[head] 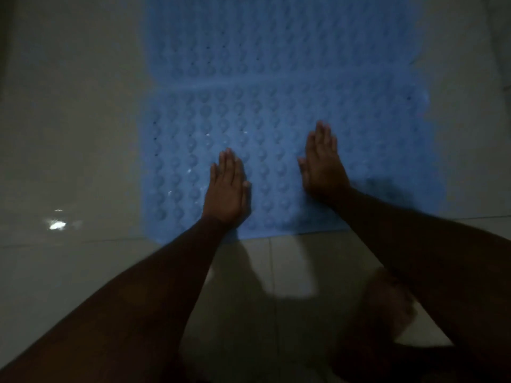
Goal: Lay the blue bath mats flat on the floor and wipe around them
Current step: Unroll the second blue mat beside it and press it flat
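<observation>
A blue bath mat (276,111) with rows of round bumps and small holes lies spread on the pale tiled floor, running away from me. A faint crease crosses it about a third of the way up the frame. My left hand (228,189) lies palm down on the near part of the mat, fingers straight and together. My right hand (322,164) presses flat on the mat a little further ahead and to the right, fingers straight. Neither hand holds anything.
Glossy light tiles (69,161) surround the mat on the left, right and near side, with a bright light reflection (56,224) at the left. My bare foot (392,299) stands on the floor below the right forearm. The scene is dim.
</observation>
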